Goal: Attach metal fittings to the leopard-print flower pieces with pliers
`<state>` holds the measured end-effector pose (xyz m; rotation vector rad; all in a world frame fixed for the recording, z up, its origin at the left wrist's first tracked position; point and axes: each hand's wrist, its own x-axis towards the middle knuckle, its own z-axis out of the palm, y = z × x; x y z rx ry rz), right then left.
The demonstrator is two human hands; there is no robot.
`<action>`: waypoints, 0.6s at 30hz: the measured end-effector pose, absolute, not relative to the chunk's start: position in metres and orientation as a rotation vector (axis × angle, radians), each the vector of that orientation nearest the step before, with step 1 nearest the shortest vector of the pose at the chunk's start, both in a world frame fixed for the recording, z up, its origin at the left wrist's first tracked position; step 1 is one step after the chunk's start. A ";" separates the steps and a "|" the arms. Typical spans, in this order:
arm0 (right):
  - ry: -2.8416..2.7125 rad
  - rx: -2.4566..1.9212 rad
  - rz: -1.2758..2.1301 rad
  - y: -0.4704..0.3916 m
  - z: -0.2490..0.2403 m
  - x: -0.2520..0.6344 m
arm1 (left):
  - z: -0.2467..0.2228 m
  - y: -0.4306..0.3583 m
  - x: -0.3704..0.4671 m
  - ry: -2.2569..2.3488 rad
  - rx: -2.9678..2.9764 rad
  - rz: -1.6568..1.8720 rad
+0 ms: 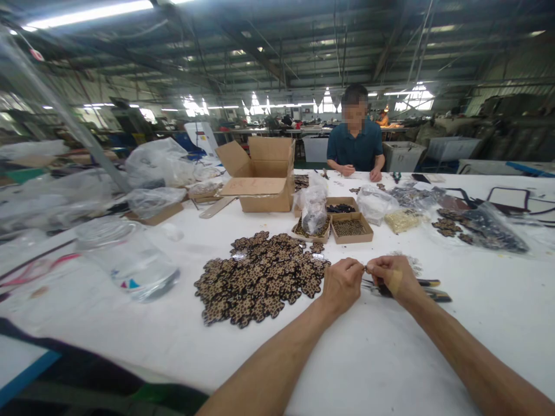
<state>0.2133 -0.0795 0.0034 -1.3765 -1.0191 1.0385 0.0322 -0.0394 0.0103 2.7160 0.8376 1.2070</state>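
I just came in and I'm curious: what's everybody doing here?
Somebody's left hand and right hand are pinching a tiny thing, too small to make out. Spotted patches lie piled to their left, and tools lie by the right hand. Small boxes stand farther back. Another person is across the table.

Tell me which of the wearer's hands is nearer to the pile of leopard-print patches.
Left. The left hand is beside the right edge of the pile of leopard-print patches; the right hand is farther right, above a black-handled tool.
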 end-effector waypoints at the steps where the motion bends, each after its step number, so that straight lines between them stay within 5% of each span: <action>1: -0.973 -1.347 1.030 -0.079 0.000 0.210 | 0.011 -0.041 0.033 0.866 2.693 1.227; 18: -0.792 -1.284 0.998 -0.083 -0.003 0.181 | 0.015 -0.048 0.033 0.929 2.609 1.329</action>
